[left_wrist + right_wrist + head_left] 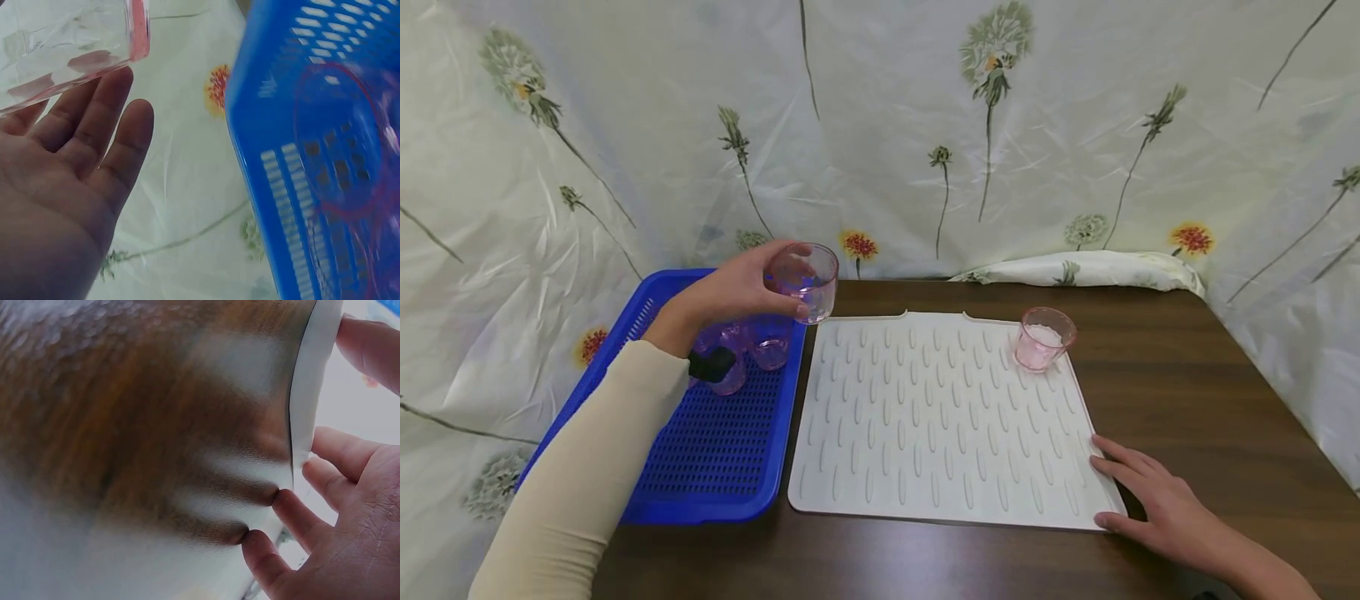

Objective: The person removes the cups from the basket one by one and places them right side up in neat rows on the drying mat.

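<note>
My left hand point(737, 287) holds a clear pink glass point(818, 283) between thumb and fingers, above the meeting edges of the basket and the mat. In the left wrist view part of that glass point(69, 53) shows over the fingers. A second pink glass point(1039, 346) stands on the far right corner of the white ridged mat point(925, 417). Several more pink glasses point(770, 350) sit in the blue basket point(775, 467), partly hidden by my left arm. My right hand point(1157, 504) rests at the mat's near right edge, fingertips touching it and the tabletop.
The brown wooden table point(1165, 367) extends right of the mat and along its front. A patterned fabric point(880, 150) hangs behind and at both sides, with a bunched fold point(1090, 269) on the table's back edge.
</note>
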Available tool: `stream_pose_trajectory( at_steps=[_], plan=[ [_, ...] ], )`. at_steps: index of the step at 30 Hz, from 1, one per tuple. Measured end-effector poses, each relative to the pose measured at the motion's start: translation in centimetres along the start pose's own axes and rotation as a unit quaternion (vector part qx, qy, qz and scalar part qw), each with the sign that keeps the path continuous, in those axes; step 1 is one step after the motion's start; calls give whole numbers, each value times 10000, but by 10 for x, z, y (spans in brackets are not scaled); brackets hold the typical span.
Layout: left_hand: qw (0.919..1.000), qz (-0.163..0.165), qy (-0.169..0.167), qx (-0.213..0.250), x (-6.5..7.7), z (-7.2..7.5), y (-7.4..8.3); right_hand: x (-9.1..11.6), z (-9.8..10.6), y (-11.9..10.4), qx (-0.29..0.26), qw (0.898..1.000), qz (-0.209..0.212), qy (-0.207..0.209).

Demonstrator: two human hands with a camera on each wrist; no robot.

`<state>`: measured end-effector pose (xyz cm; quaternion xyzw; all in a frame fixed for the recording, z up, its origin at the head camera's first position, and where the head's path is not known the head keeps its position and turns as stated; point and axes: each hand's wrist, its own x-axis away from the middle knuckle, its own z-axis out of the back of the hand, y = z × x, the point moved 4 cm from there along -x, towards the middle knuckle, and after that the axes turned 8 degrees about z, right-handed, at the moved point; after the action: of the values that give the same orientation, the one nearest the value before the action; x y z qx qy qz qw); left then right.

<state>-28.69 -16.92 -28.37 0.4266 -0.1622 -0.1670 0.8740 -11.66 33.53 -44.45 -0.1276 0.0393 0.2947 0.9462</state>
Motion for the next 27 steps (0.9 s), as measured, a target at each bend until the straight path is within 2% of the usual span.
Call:
stream_pose_trajectory(
  at_steps=[7, 13, 17, 24, 27],
  plan=[
    [9997, -184, 28, 170, -27, -13, 18, -1, 0, -1, -53, 9999, -103, -58],
    [9990, -282, 106, 326, -50, -26, 25, -1, 0, -2, -120, 9997, -151, -154],
    [9980, -273, 98, 557, -64, -35, 30, -1, -2, -2, -124, 9997, -135, -146],
    [9942, -230, 301, 1011, -92, -54, 37, 0, -1, 0, 17, 9998, 117, 165],
    [9924, -94, 380, 1165, -103, -65, 36, 2, 0, 1, 14, 9998, 94, 166]
  ],
)
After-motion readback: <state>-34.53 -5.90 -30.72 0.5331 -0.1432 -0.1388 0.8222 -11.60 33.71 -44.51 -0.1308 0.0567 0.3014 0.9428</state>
